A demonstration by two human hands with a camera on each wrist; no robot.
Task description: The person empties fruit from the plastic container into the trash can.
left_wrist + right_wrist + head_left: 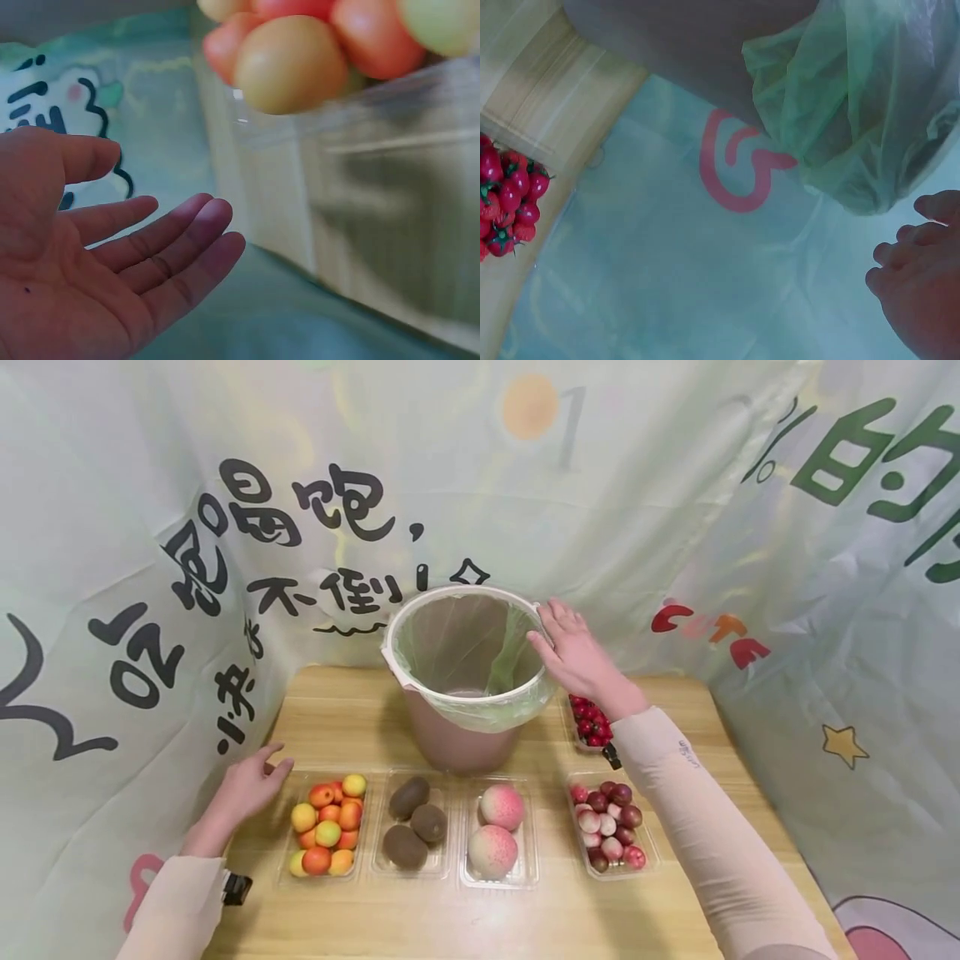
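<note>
A pinkish bin (pixel 465 743) with a white rim stands on the table, lined with a thin green plastic bag (pixel 498 717). My right hand (pixel 573 650) is at the right side of its rim, fingers extended; contact with the rim cannot be made out. In the right wrist view, the green bag hangs over the bin's edge beside my fingertips (pixel 883 253). My left hand (pixel 246 787) hovers at the table's left edge, palm bare and fingers loosely spread. Nearest to it is a clear box of small orange and yellow fruits (pixel 327 833).
Right of the orange fruits sit clear boxes of kiwis (pixel 407 846) and two peaches (pixel 493 852). Farther right is a box of dark red and pink fruits (pixel 609 827). Behind that, red berry-like fruits (pixel 588 720) lie partly under my right forearm. Printed curtains (pixel 465 510) enclose the table.
</note>
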